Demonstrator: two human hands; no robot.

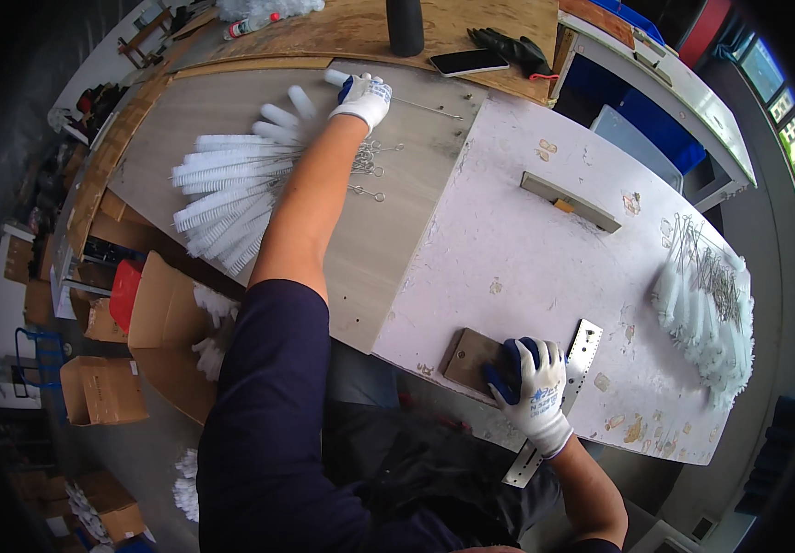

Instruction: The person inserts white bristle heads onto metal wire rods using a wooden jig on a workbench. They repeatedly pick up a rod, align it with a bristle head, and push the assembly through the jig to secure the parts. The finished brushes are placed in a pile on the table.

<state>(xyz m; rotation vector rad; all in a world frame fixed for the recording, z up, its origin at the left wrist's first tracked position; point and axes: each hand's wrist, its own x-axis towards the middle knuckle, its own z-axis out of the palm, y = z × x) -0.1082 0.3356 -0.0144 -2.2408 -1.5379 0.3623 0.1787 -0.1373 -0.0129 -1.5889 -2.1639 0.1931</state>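
Left hand (pixel 362 97) reaches far out, grip closed on a white brush (pixel 335 77); right hand (pixel 531 382) presses flat on a brown block (pixel 471 358).

**Two gloved hands, brushes everywhere**

Left hand (pixel 363 95) stretched out, closed round a white brush (pixel 335 77) above the fanned brush pile (pixel 228 189). Right hand (pixel 531 385) pressing flat on a brown block (pixel 469 358) beside a perforated metal strip (pixel 575 358). More brushes (pixel 712 309) heaped far right.

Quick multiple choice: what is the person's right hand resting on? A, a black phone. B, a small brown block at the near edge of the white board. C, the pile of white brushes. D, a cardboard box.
B: the gloved right hand presses on the brown block at the white board's near edge, beside a perforated metal strip.
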